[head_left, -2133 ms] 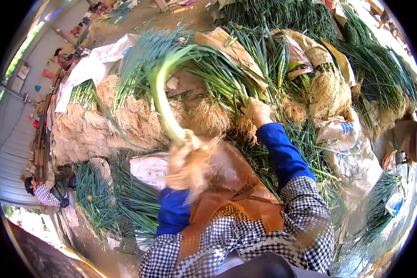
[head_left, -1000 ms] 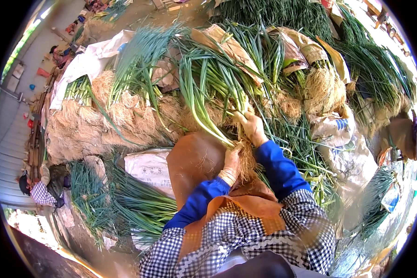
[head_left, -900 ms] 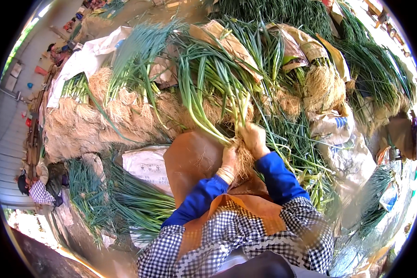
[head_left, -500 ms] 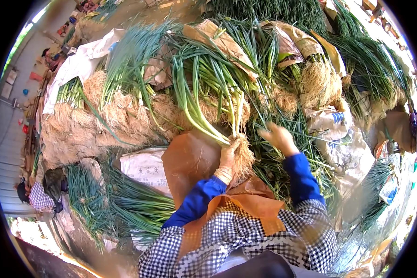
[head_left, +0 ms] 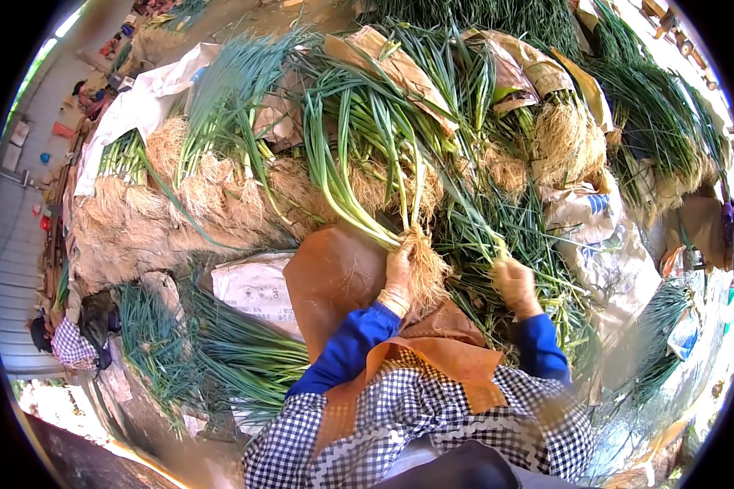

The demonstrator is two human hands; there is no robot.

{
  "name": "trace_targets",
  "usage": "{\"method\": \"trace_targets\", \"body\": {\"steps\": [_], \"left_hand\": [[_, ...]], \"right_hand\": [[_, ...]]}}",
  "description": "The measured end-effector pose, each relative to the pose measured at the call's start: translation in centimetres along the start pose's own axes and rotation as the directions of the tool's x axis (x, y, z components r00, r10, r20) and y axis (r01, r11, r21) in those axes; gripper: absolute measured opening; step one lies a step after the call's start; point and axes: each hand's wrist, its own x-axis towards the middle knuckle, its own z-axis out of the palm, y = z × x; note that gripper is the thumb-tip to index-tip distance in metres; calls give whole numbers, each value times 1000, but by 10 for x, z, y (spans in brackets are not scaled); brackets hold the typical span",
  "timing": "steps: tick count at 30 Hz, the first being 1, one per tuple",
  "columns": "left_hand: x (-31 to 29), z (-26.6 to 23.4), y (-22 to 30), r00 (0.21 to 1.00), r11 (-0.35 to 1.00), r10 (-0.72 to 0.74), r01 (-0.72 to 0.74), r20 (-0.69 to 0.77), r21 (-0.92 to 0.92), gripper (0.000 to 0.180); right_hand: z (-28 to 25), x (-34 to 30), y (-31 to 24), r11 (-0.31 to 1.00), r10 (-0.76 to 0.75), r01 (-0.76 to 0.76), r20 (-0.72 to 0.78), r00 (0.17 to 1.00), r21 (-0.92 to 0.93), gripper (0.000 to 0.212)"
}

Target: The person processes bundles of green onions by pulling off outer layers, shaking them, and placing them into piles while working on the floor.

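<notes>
My left hand (head_left: 397, 275) is closed round the white lower ends of a few green onions (head_left: 357, 213), just above their bushy tan roots (head_left: 429, 273). Their long leaves reach up and away, over a row of rooted bunches. To the right, my right hand (head_left: 516, 287) is closed and a little blurred, with a pale green onion leaf (head_left: 497, 243) sticking out of its top. Below and around that hand lies a heap of loose green leaves (head_left: 510, 213). A brown apron or sheet (head_left: 334, 269) covers my lap under the left hand.
Rooted bunches (head_left: 212, 196) line the far left on sacking. Another large root clump (head_left: 564, 143) lies far right beside paper wraps. Green bunches (head_left: 249, 346) rest on a white sack (head_left: 253, 287) at left. A crumpled plastic sack (head_left: 616, 265) lies at right.
My right hand has moved down and to the right, away from the roots, and a green onion leaf now shows in it. My left hand keeps its hold, almost unmoved.
</notes>
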Motion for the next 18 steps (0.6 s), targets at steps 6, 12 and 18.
{"method": "trace_targets", "body": {"steps": [6, 12, 18], "left_hand": [[-3, -1, 4, 962, 938, -211, 249, 175, -240, 14], [0, -1, 4, 913, 865, -282, 374, 293, -334, 22], [-2, -23, 19, 855, 849, -129, 357, 503, -389, 25]], "right_hand": [[5, 67, 9, 710, -98, 259, 272, 957, -655, 42], [138, 131, -54, 764, -111, -177, 397, 911, 620, 46], [90, 38, 7, 759, -102, -325, 595, 797, 565, 33]]}}
